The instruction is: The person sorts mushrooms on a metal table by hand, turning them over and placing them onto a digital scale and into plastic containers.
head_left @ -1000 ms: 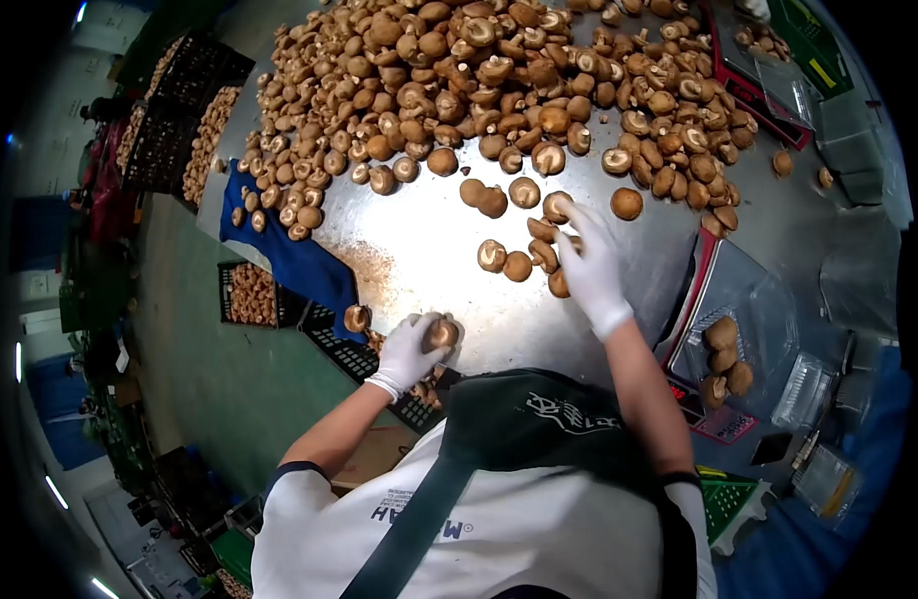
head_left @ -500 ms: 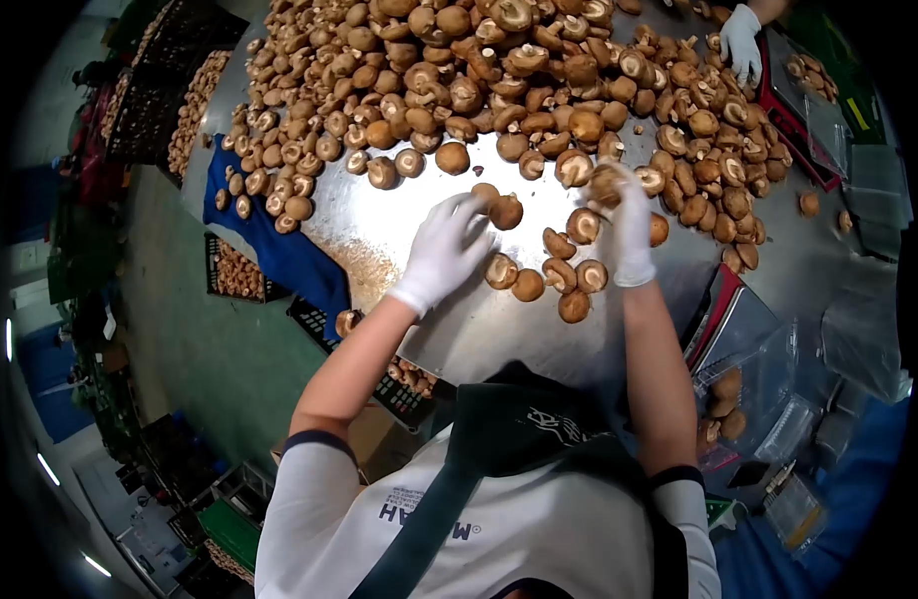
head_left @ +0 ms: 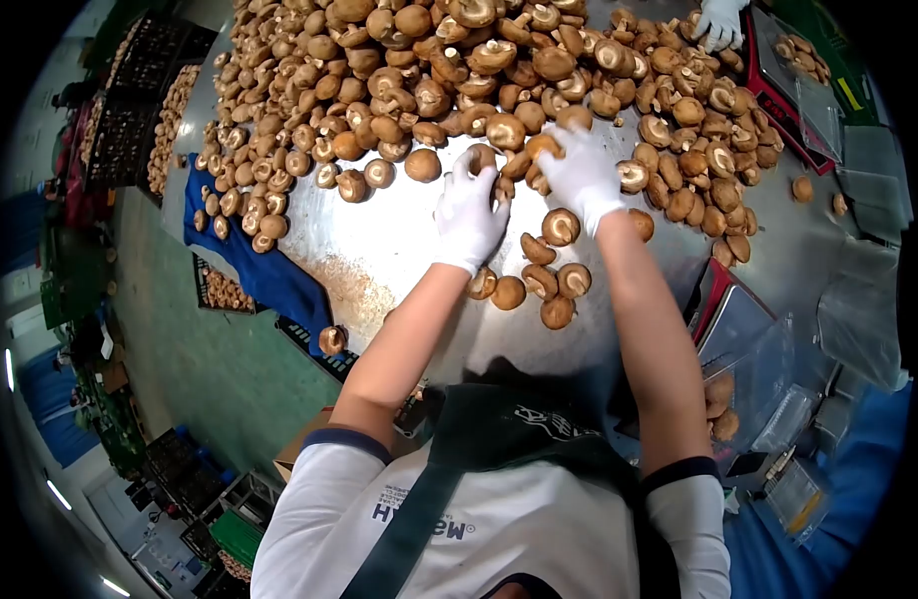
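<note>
Worktop (head_left: 379,235) bears seven loose mushrooms (head_left: 557,311) between two forearms (head_left: 411,339); left hand (head_left: 471,218) and right hand (head_left: 582,178) touch others; grip closure cannot be determined.

Thin white close-fitting gloves (head_left: 469,222) cover the left hand (head_left: 471,215) and right hand (head_left: 583,176) up to the wrists (head_left: 459,264). The white short-sleeved fabric shirt (head_left: 539,519) has dark navy sleeve bands (head_left: 349,439), a dark navy neckline (head_left: 527,582) and dark printed lettering (head_left: 449,527), upside down in this view. A dark green apron (head_left: 479,424) with a broad diagonal strap (head_left: 409,529) bears white printed characters (head_left: 544,420).
</note>
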`<state>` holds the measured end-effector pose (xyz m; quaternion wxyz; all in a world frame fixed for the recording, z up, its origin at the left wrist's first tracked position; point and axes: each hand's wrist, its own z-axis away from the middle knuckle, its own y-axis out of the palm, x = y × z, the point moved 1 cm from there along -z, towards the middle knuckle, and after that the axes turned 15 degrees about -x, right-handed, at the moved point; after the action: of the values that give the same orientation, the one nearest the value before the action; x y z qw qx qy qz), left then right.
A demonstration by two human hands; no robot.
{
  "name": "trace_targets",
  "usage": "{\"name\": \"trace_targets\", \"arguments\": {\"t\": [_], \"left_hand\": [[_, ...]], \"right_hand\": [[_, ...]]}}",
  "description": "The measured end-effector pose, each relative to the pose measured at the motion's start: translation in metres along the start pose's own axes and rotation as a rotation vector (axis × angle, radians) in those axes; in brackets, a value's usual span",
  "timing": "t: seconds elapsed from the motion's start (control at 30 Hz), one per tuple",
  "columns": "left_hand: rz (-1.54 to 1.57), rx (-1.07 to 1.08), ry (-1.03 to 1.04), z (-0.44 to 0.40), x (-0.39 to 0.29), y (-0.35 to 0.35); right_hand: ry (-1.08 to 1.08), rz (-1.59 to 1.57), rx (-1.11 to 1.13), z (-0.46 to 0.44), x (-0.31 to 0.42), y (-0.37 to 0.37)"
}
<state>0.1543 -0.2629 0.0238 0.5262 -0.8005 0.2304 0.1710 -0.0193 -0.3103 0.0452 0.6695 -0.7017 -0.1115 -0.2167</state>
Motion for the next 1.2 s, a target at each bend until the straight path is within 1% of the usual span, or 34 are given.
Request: {"name": "trace_targets", "arguments": {"t": [0.03, 0.1, 0.17, 0.2, 0.23, 0.3, 0.33, 0.37, 0.4, 0.43, 0.47, 0.5, 0.57, 0.6, 0.63, 0.7, 0.73, 0.77, 0.83, 0.9, 0.93, 0.97, 1.0, 1.03, 1.1, 1.13, 1.17, 1.2], "left_hand": [[0.001, 0.082, -0.033, 0.011, 0.002, -0.01], [-0.098, 0.203, -0.041, 0.037, -0.001, -0.033], [0.011, 0.143, 0.037, 0.063, 0.009, -0.052], [0.056, 0.149, 0.035, 0.072, 0.012, -0.06], [0.108, 0.182, -0.008, 0.076, 0.012, -0.068], [0.211, 0.239, -0.103, 0.082, 0.007, -0.082], [0.239, 0.265, -0.153, 0.083, 0.005, -0.088], [0.331, 0.278, -0.291, 0.086, 0.006, -0.09], [0.425, 0.29, -0.426, 0.088, 0.007, -0.089], [0.52, 0.304, -0.559, 0.09, 0.006, -0.089], [0.562, 0.314, -0.614, 0.085, 0.004, -0.097], [0.583, 0.27, -0.592, 0.083, 0.007, -0.098], [0.518, 0.232, -0.48, 0.073, 0.011, -0.103], [0.578, 0.257, -0.564, 0.066, 0.01, -0.105], [0.524, 0.247, -0.505, 0.056, 0.011, -0.105], [0.402, 0.256, -0.414, 0.044, 0.017, -0.1], [0.33, 0.254, -0.325, 0.038, 0.024, -0.091], [0.273, 0.322, -0.275, 0.02, 0.013, -0.093], [0.259, 0.24, -0.156, -0.008, 0.007, -0.073], [0.195, 0.122, 0.004, -0.033, -0.001, -0.039], [0.119, 0.109, 0.049, -0.043, -0.005, -0.02], [0.044, 0.094, 0.094, -0.051, -0.01, -0.001], [-0.01, 0.182, 0.049, -0.053, -0.009, 0.017], [-0.017, 0.118, 0.11, -0.052, -0.005, 0.034], [0.023, 0.079, 0.07, -0.053, -0.001, 0.045], [0.092, 0.069, 0.048, -0.052, -0.002, 0.039], [0.186, 0.019, 0.051, -0.05, 0.002, 0.034], [0.297, 0.056, -0.07, -0.044, 0.008, 0.029]], "right_hand": [[0.058, -0.223, 0.101, 0.015, 0.002, -0.001], [0.059, -0.277, -0.005, 0.056, 0.004, 0.01], [0.101, -0.407, -0.001, 0.089, 0.011, 0.004], [0.124, -0.436, -0.018, 0.102, 0.008, 0.004], [0.093, -0.422, -0.058, 0.115, 0.005, 0.004], [0.108, -0.544, -0.102, 0.133, -0.005, 0.0], [0.1, -0.537, -0.101, 0.138, -0.007, -0.007], [0.094, -0.529, -0.101, 0.143, -0.009, -0.014], [0.196, -0.64, -0.05, 0.146, -0.01, -0.02], [0.181, -0.591, -0.059, 0.149, -0.016, -0.022], [0.165, -0.54, -0.072, 0.15, -0.026, -0.026], [0.143, -0.484, -0.091, 0.147, -0.034, -0.032], [0.162, -0.463, -0.175, 0.143, -0.038, -0.045], [0.21, -0.507, -0.206, 0.135, -0.043, -0.045], [0.271, -0.553, -0.219, 0.132, -0.043, -0.045], [0.173, -0.485, -0.303, 0.112, -0.028, -0.059], [0.123, -0.481, -0.338, 0.102, -0.029, -0.051], [0.075, -0.496, -0.345, 0.091, -0.02, -0.052], [0.118, -0.322, -0.153, 0.066, 0.0, -0.044], [0.0, -0.088, -0.08, 0.053, 0.016, -0.019], [0.013, -0.069, 0.069, 0.046, 0.013, 0.007], [0.011, -0.023, 0.031, 0.043, 0.015, 0.018], [0.015, -0.043, 0.008, 0.041, 0.015, 0.018], [0.022, -0.06, -0.017, 0.041, 0.013, 0.017], [0.002, -0.159, -0.095, 0.05, -0.001, 0.012], [-0.008, -0.209, -0.137, 0.058, -0.01, 0.01], [-0.046, -0.316, -0.276, 0.067, -0.014, 0.007], [0.111, -0.554, -0.245, 0.078, -0.022, 0.002]]}}
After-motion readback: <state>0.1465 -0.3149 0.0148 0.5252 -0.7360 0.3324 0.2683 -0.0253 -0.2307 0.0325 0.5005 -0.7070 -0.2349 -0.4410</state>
